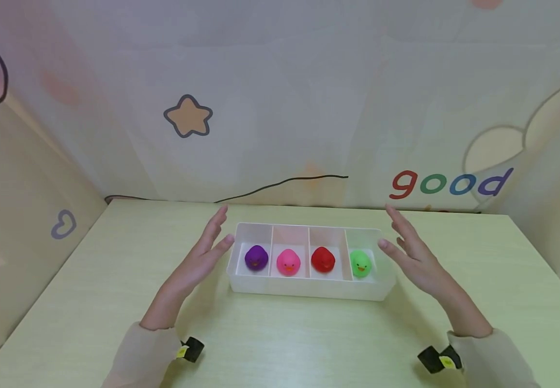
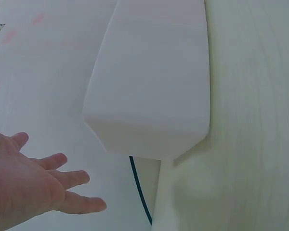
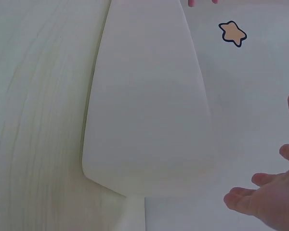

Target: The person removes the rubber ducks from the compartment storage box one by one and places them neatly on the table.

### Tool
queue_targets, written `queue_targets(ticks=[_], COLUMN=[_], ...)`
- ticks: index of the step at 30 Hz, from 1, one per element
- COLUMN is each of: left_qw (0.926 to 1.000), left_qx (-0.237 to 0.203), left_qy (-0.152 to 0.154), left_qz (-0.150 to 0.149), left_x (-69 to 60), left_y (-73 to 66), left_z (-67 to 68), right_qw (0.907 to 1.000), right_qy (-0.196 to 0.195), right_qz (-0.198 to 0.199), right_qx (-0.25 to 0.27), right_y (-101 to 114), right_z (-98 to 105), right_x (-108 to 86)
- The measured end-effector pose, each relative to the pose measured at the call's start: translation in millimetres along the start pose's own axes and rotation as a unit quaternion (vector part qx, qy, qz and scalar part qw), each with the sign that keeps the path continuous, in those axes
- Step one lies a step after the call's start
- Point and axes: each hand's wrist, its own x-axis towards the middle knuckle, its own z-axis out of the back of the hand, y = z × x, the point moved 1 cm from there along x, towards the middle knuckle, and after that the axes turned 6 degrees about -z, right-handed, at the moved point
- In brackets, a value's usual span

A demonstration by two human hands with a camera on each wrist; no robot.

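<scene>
A white tray (image 1: 304, 288) with compartments stands on the table. From left to right, one duck sits in each: purple (image 1: 256, 257), pink (image 1: 288, 262), red (image 1: 323, 260) and green (image 1: 360, 263). My left hand (image 1: 197, 265), fingers spread and empty, is held beside the tray's left end. At the right end is my right hand (image 1: 420, 268), also empty with fingers extended. The left wrist view shows the tray's outer side (image 2: 149, 72) beside my left hand (image 2: 33, 187); the right wrist view shows it (image 3: 147, 96) beside my right hand (image 3: 274, 192).
The pale table (image 1: 289, 345) meets a printed cloth backdrop (image 1: 280, 108) behind the tray. Cloth also hangs along the left and right sides. A dark strap piece (image 1: 193, 349) is at the left cuff, and another (image 1: 437, 359) at the right cuff.
</scene>
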Motion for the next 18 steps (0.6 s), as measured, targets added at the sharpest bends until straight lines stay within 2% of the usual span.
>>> queue_targets(ticks=[7,12,18], left_qw=[0.9991,0.9977,0.9948], left_qx=[-0.025,-0.043,-0.073], left_qy=[-0.017,-0.029,-0.025], left_qz=[0.029,0.045,0.066], left_x=[2.1,4.6,6.2], left_y=[1.5,7.4,13.7], left_z=[-0.7,-1.0,-0.5], right_qw=[0.9992,0.9984,0.9969], right_qy=[0.001,0.002,0.012], right_qz=[-0.025,-0.049,-0.077], right_qx=[0.032,0.028,0.007], right_y=[-6,-8,-8], right_z=[-1,-4,-9], right_x=[2.8,3.1,4.2])
